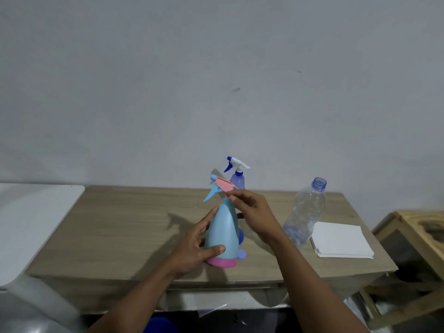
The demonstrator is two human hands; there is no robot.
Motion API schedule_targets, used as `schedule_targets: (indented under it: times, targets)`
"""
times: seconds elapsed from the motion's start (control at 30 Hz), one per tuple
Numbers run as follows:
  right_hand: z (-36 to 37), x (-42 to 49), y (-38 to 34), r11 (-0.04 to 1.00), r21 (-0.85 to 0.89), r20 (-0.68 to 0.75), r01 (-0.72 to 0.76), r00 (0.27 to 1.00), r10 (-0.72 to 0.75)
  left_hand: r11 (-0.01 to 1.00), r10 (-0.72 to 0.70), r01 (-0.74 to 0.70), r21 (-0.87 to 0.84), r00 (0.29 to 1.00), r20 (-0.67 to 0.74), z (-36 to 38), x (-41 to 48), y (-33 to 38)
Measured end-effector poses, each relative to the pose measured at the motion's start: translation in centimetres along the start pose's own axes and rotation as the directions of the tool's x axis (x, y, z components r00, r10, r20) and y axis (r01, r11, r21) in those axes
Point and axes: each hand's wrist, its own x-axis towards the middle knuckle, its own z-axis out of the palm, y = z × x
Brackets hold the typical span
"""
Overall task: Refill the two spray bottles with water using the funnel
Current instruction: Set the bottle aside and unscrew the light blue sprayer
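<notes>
A light blue spray bottle (pixel 222 233) with a pink base and a pink and blue trigger head stands upright on the wooden table (pixel 125 227). My left hand (pixel 197 246) wraps around its lower body. My right hand (pixel 252 210) pinches the neck just under the pink head. Behind it, near the wall, a second spray bottle (pixel 237 179) with a translucent blue body and a white and blue head stands upright. An uncapped clear water bottle (pixel 306 212) stands to the right. A blue funnel (pixel 241 236) is partly hidden behind the held bottle, and a small blue cap (pixel 241 255) lies at its base.
A white pad of paper (pixel 341 239) lies at the table's right end. A white surface (pixel 36 224) adjoins the table on the left. A wooden frame table (pixel 413 236) stands lower on the right. The grey wall runs close behind the table.
</notes>
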Motion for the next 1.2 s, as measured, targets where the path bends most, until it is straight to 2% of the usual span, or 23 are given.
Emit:
schedule_targets:
  times: [0.1, 0.27, 0.4, 0.67, 0.83, 0.9, 1.03, 1.2]
  targets:
    - [0.2, 0.2, -0.4, 0.999, -0.013, -0.049, 0.041, 0.998, -0.042, 1.000, -0.005, 0.005, 0.008, 1.000, 0.020, 0.4, -0.2, 0.6]
    - [0.7, 0.2, -0.4, 0.997, 0.063, -0.134, 0.049, 0.990, -0.040, 1.000, -0.001, 0.001, 0.005, 0.999, 0.033, 0.6, -0.4, 1.3]
    - [0.2, -0.2, -0.8, 0.988, 0.142, -0.103, 0.065, 0.993, -0.050, 1.000, 0.003, -0.003, 0.002, 0.999, 0.038, 0.6, -0.6, 1.8]
    - [-0.3, -0.3, -1.5, 0.990, 0.100, -0.069, 0.102, 0.993, -0.095, 1.000, 0.020, -0.020, -0.015, 0.999, 0.026, 1.1, -0.6, 2.3]
    - [-0.4, -0.5, -1.5, 0.981, 0.177, -0.049, 0.074, 0.997, -0.066, 1.000, 0.023, -0.023, 0.006, 1.000, 0.009, 1.1, -0.6, 2.7]
    - [-0.5, -0.7, -1.7, 0.983, 0.168, -0.026, 0.074, 0.997, -0.071, 0.999, 0.027, -0.027, 0.026, 1.000, 0.006, 1.0, -0.8, 2.7]
    - [-0.1, -0.8, -2.0, 0.984, 0.136, -0.074, 0.113, 0.992, -0.104, 0.998, 0.054, -0.054, 0.034, 0.999, 0.004, 1.4, -0.8, 3.1]
    - [-0.2, -0.8, -2.4, 0.988, 0.123, -0.064, 0.089, 0.995, -0.082, 0.993, 0.077, -0.076, 0.087, 0.997, -0.009, 1.1, -0.9, 3.2]
